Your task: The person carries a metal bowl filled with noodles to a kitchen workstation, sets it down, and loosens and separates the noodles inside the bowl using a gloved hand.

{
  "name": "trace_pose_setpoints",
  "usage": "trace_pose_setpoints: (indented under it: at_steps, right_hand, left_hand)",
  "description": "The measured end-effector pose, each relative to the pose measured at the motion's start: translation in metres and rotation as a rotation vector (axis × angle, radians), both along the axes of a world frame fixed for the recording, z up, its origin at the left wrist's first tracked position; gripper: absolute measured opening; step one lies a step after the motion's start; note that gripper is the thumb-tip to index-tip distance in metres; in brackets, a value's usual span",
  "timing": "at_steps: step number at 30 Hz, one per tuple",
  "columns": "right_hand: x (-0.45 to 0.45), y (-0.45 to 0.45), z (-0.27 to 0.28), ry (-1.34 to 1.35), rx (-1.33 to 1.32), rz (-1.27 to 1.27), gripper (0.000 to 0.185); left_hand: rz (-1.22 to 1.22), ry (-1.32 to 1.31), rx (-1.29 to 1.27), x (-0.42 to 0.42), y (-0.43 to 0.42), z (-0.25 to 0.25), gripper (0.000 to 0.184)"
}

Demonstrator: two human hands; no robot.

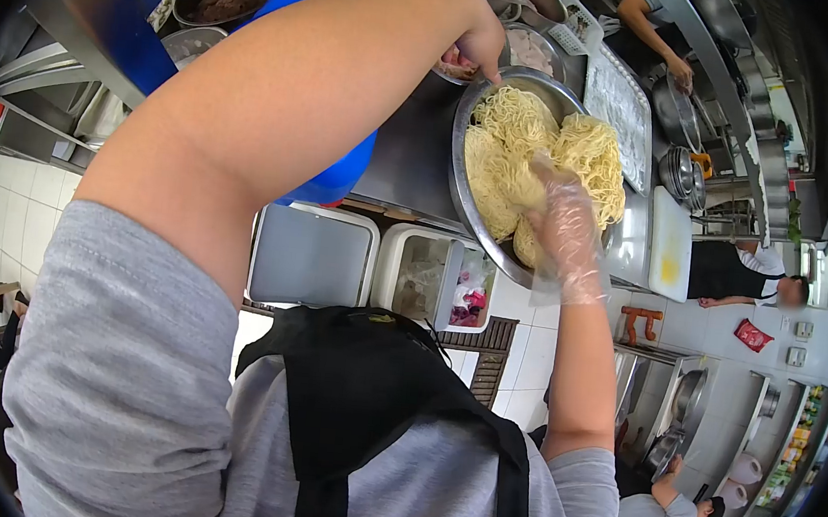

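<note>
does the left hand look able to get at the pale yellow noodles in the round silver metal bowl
Probably yes: the left hand is at the rim of the bowl, beside the noodles, with nothing visible in between.

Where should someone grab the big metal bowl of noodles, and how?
Probably by the rim of the metal bowl, coming from the left: that curved edge is bare, so fingers could hook over it. The left hand touches the rim's far side. On the right, heaped noodles crowd the edge, leaving less to hold.
</note>
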State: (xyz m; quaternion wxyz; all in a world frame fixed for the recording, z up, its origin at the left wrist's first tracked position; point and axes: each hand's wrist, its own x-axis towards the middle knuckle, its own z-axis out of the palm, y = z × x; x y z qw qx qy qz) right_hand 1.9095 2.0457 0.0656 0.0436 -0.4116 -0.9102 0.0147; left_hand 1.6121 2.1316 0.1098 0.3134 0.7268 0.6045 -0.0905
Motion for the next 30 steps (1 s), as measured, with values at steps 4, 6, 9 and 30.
trace_pose_setpoints:
  at_steps: [4, 6, 9, 30]
  right_hand:
    - [0.005, 0.007, 0.021, 0.17, -0.053, -0.128, 0.051]
    - [0.018, 0.014, 0.021, 0.25, -0.068, -0.207, 0.05]
    - [0.026, 0.019, 0.03, 0.365, -0.04, -0.347, 0.043]
    - [-0.008, 0.025, 0.007, 0.069, 0.12, -0.266, 0.032]
  left_hand:
    - [0.009, -0.011, 0.014, 0.0, 0.003, -0.002, 0.058]
    - [0.017, -0.008, 0.015, 0.0, 0.004, -0.002, 0.057]
    - [0.013, 0.01, 0.023, -0.001, 0.004, -0.001, 0.055]
    - [-0.266, 0.023, 0.085, -0.003, 0.023, -0.017, 0.055]
